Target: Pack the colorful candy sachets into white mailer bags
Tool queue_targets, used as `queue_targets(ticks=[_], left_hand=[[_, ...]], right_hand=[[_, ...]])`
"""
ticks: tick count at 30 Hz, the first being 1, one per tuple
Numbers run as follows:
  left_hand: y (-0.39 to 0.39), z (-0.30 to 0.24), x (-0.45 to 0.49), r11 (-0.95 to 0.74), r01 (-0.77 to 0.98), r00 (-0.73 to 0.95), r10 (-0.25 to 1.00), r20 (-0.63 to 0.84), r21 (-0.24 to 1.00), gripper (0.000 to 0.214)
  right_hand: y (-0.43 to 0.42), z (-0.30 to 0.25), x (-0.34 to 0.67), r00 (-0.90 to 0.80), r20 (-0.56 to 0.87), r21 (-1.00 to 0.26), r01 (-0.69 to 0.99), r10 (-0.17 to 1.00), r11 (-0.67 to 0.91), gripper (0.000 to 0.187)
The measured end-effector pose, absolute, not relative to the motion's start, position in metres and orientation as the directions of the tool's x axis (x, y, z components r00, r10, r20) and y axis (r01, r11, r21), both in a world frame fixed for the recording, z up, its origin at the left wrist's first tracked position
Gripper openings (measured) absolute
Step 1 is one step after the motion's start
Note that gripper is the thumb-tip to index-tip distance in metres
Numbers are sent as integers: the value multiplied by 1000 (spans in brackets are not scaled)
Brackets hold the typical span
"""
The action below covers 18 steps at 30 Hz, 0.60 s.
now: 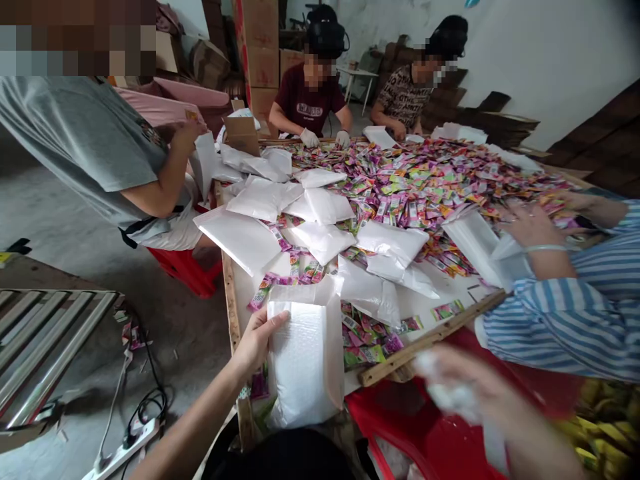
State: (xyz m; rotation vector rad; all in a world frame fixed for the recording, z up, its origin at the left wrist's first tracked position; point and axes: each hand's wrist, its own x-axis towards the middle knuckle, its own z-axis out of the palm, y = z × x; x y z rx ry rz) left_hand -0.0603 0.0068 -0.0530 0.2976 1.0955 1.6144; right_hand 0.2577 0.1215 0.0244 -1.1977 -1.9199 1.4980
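My left hand (263, 333) grips the left edge of a white padded mailer (306, 360), thumb on its front face. The mailer stands upright at the table's near corner, its mouth open at the top and its lower part bulging. My right hand (465, 370) is off to the right, above a red plastic stool (440, 437), and smeared by motion. Crumpled white material (453, 399) shows at its fingers; whether they are closed on it is not clear. Several filled white mailers (367, 290) and small colourful sachets (365, 333) lie beyond my left hand.
A wooden rim (430, 340) edges the table, which bears a large heap of sachets (405, 173). A person in blue stripes (575, 300) reaches in at right; another stands left in grey (100, 147); two sit opposite. A roller conveyor (55, 347) and power strip (123, 453) are at left.
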Motion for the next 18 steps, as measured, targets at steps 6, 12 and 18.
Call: queue_targets(ticks=[6,12,18], left_hand=[[4,-43,-63,179,-433,-168,947,-274,883,41],[5,-43,-61,193,-265,-158,958,-240,945,30],[6,-46,-70,120,-22,-226,967,-122,992,15]], right_hand=[[62,-28,236,-707,-608,-638,706,361,309,29],[120,-30,155,-757,-146,-964,253,637,80,54],[140,-73,133,-803,-92,-991,130,589,22,14]])
